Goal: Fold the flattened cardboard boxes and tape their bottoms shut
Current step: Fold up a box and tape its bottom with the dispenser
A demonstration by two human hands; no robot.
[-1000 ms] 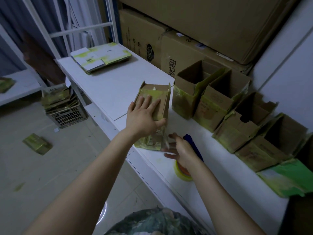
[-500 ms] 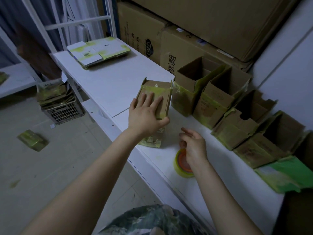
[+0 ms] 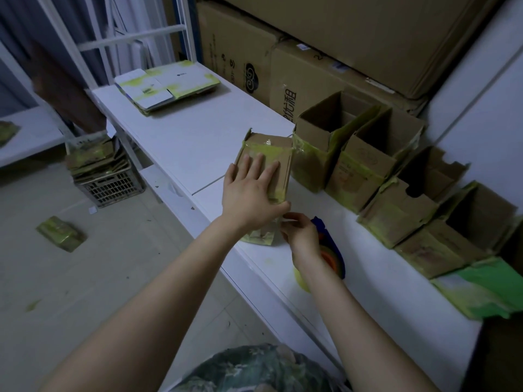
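Note:
A small brown cardboard box (image 3: 276, 147) with green-stained tape stands bottom-up on the white table (image 3: 198, 142). My left hand (image 3: 249, 190) lies flat on its upturned bottom, fingers straight and thumb at the near edge. My right hand (image 3: 300, 230) pinches the clear tape end at the box's near edge, just under the left thumb. The tape dispenser (image 3: 328, 256), blue with an orange core and yellowish roll, lies on the table behind my right wrist, partly hidden.
Several folded open boxes (image 3: 365, 165) line the wall on the right. A stack of flattened boxes (image 3: 167, 86) lies at the table's far end. Large cartons (image 3: 311, 66) are piled behind. A crate of flattened boxes (image 3: 104, 176) and a loose box (image 3: 60, 233) sit on the floor.
My right hand moved off the tape roll up to the box's near edge and now pinches the tape there. My left hand stayed pressed on the box.

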